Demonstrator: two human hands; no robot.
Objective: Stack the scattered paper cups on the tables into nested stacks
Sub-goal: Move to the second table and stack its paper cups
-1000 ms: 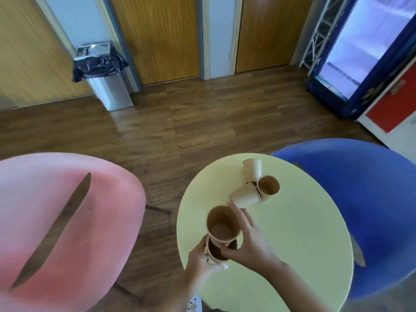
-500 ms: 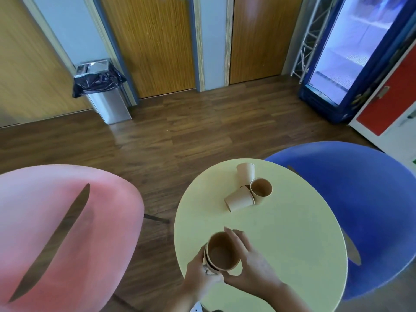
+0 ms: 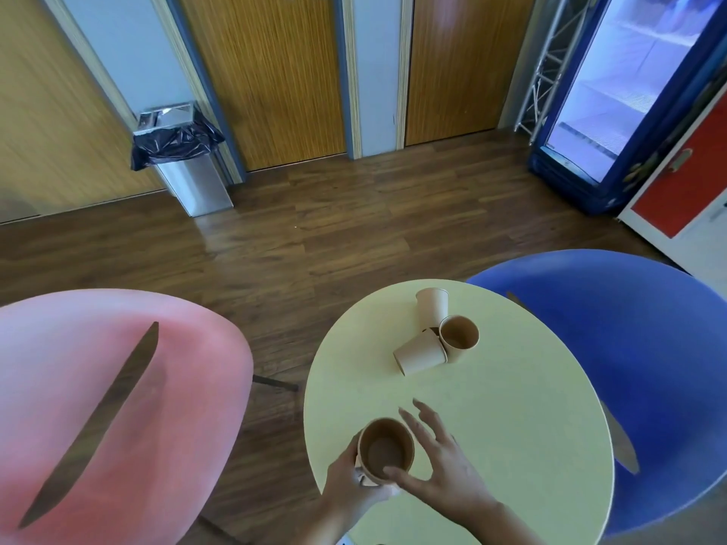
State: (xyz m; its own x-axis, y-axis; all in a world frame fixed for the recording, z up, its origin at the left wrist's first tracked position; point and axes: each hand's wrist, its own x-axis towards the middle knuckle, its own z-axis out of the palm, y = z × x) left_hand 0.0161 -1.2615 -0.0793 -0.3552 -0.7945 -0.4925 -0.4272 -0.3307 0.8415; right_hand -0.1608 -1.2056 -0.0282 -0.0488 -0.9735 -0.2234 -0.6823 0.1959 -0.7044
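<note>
Between the hands, left (image 3: 348,477) grasping, right (image 3: 440,462) released, sits the nested stack (image 3: 385,452).

L hand (image 3: 348,479): wrapped round cup stack (image 3: 384,450) from the left, gripping.
R hand (image 3: 442,466): fingers spread & loose, thumb tip at stack's near rim, palm just right of it.
Forearms: both entering from bottom edge.
</note>
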